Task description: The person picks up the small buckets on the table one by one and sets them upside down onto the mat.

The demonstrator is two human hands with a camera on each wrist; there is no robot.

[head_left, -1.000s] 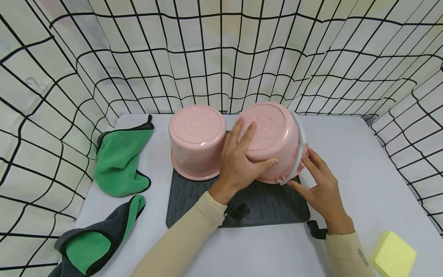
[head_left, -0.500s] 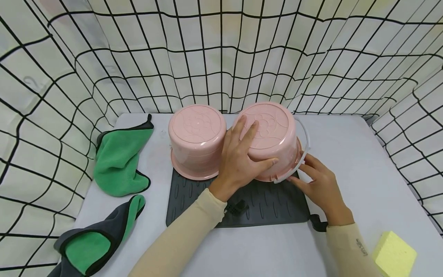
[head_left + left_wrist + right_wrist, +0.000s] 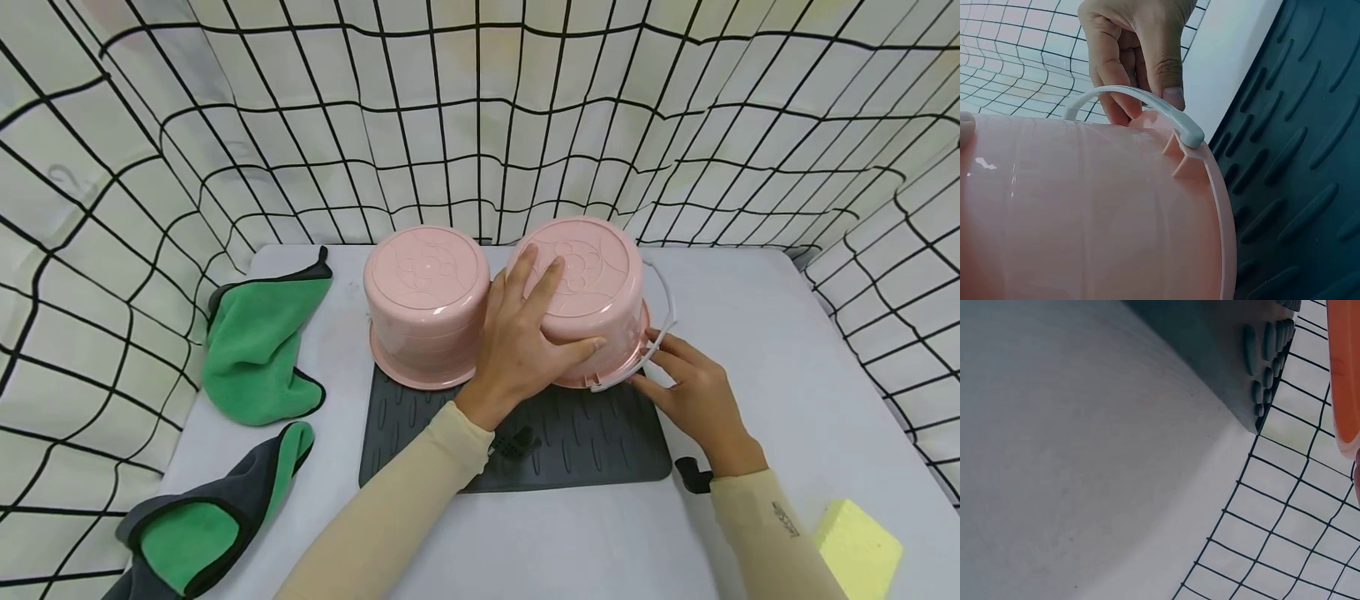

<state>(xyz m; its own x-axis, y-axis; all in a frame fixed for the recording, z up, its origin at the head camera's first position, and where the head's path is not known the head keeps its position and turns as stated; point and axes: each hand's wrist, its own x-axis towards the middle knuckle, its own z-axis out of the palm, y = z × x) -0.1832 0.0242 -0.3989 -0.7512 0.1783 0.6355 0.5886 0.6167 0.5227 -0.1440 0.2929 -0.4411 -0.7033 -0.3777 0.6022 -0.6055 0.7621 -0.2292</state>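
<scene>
A pink bucket (image 3: 600, 292) sits upside down, its flower-embossed base tilted slightly left. My left hand (image 3: 521, 346) lies on it with spread fingers over the base and the thumb along the side. At the bucket's lower right rim, my right hand (image 3: 693, 396) pinches the edge between thumb and fingers; the left wrist view shows those fingers at a lip of the rim behind the white handle (image 3: 1166, 112). That handle loops out to the right. Left of my left hand stands another upturned pink bucket (image 3: 427, 292). Both overlap the dark ribbed mat (image 3: 592, 454).
Two green-and-grey cloths, one spread (image 3: 262, 350) and one folded (image 3: 225, 508), lie on the left of the white table (image 3: 750, 308). A yellow sponge (image 3: 858, 550) is at the front right. Black wire mesh (image 3: 480, 133) encloses the back and sides.
The right bucket has come more upright and its handle has swung outward from its side. My right hand has shifted slightly along with the rim; my left hand stays on the base.
</scene>
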